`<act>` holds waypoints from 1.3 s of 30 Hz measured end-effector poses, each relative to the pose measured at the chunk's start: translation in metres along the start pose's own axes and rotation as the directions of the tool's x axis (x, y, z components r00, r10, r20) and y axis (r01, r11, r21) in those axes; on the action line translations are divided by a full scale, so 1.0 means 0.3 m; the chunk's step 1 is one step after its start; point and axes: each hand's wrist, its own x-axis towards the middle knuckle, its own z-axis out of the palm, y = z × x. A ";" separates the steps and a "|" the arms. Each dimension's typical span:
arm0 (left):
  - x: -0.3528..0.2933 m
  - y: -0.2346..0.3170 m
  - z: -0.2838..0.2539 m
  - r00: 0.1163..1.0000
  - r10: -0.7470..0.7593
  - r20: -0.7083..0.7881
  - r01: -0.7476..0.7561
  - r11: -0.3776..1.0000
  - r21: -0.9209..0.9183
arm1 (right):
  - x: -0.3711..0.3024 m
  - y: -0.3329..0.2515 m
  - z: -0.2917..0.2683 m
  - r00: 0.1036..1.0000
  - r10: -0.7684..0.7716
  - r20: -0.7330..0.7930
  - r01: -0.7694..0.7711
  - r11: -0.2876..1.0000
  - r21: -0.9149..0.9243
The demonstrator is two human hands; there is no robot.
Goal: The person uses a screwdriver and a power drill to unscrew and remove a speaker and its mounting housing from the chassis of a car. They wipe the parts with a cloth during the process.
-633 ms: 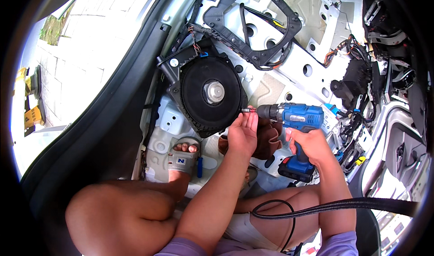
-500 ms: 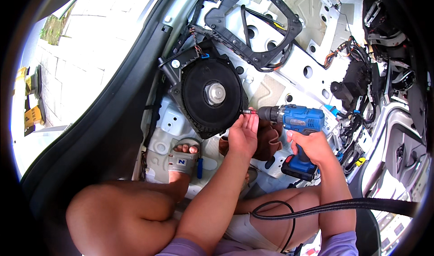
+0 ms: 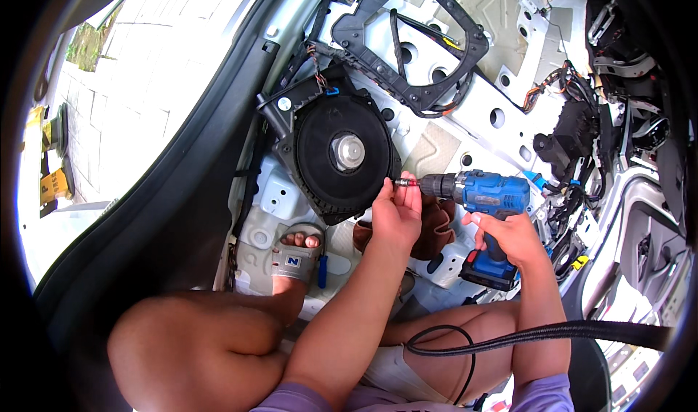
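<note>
My right hand (image 3: 511,236) is wrapped round the grip of a blue cordless drill (image 3: 494,192), held level with its chuck pointing left. A short driver bit (image 3: 404,183) with a red band sticks out of the chuck. At its tip, my left hand (image 3: 398,212) is closed, thumb and fingers pinching the bit end; whether a screw sits there is too small to tell. Just left of those fingertips is the edge of a round black speaker (image 3: 320,157) in a black housing, with a silver centre. The housing stands on the bare metal car floor.
A black frame (image 3: 476,45) with a large opening lies beyond the speaker. Wiring and a black module (image 3: 567,132) are at the right. A blue-handled tool (image 3: 322,272) lies beside my sandalled foot (image 3: 294,256). A black cable (image 3: 567,330) crosses above my right forearm.
The drill and my right hand have shifted slightly to the right. My left hand has moved a little right with the bit, its tip now slightly farther from the speaker edge.
</note>
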 end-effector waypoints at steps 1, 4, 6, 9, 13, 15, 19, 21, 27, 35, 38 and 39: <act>0.008 0.000 0.012 1.000 0.005 -0.024 -0.004 1.000 0.026 | -0.004 -0.001 -0.001 1.000 -0.008 0.006 0.008 1.000 0.005; 0.026 -0.001 0.041 0.994 0.040 -0.100 -0.029 0.994 0.107 | -0.008 -0.002 -0.002 1.000 -0.023 0.015 0.023 1.000 0.006; 0.039 -0.006 0.054 0.984 0.087 -0.154 -0.061 0.984 0.169 | -0.010 -0.005 -0.004 0.999 -0.029 0.019 0.029 0.999 -0.019; 0.035 0.005 0.036 0.988 0.097 -0.121 -0.056 0.951 0.303 | -0.018 -0.024 -0.013 0.999 -0.037 0.019 0.038 0.996 -0.077; 0.028 0.014 0.036 0.989 0.100 -0.109 -0.055 0.932 0.359 | -0.034 -0.042 -0.038 0.998 -0.060 -0.003 0.059 0.995 -0.085; 0.003 0.007 0.038 0.985 0.142 -0.095 -0.094 0.915 0.393 | -0.037 -0.044 -0.044 0.996 -0.091 -0.026 0.089 0.995 -0.053; -0.035 -0.008 0.042 0.986 0.131 -0.101 -0.078 0.909 0.409 | -0.040 -0.055 -0.027 0.983 -0.172 -0.063 0.174 0.984 0.028; -0.022 -0.005 0.041 0.989 0.109 -0.097 -0.069 0.935 0.347 | -0.028 -0.095 0.014 0.974 -0.222 -0.040 0.224 0.973 0.058; -0.001 -0.010 0.061 0.984 0.088 -0.154 -0.044 0.962 0.268 | 0.000 -0.234 0.149 0.956 -0.285 0.068 0.277 0.955 0.106; 0.033 -0.012 0.016 0.997 0.037 -0.072 -0.017 0.967 0.255 | 0.013 -0.315 0.241 0.946 -0.292 0.140 0.290 0.956 0.038; 0.014 -0.030 0.004 0.998 0.062 -0.029 -0.050 0.952 0.301 | 0.006 -0.318 0.240 0.951 -0.283 0.124 0.282 0.959 0.025; 0.013 -0.035 -0.006 0.999 0.049 0.016 -0.051 0.934 0.354 | 0.008 -0.312 0.236 0.952 -0.282 0.121 0.280 0.959 0.038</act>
